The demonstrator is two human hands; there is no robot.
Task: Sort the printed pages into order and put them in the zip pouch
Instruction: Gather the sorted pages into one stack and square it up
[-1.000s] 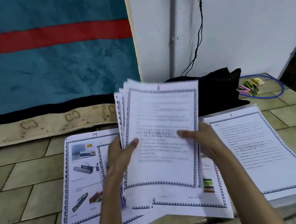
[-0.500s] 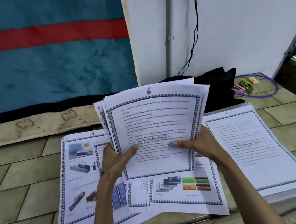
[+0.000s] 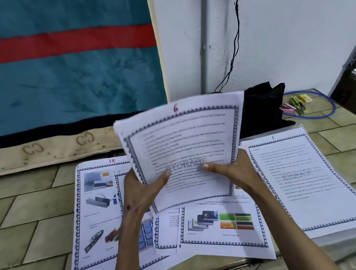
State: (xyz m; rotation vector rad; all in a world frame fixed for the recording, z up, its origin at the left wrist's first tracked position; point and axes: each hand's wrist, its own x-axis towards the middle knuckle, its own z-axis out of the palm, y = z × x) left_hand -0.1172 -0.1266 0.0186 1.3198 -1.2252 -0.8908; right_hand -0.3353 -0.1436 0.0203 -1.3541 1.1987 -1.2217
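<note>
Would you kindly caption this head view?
Both hands hold page 6 above pages spread on the floor.

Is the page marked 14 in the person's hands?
No. The page marked 14 lies flat on the floor; both hands hold the page marked 6.

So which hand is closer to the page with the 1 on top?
Right. The right hand grips the held pages just beside page 1, which lies flat on the floor. The left hand is farther, across the held pages.

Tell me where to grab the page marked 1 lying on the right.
Pinch page 1 at its bare right margin, coming from the right. It lies flat on the zip pouch, and the right hand crowds its left edge.
</note>
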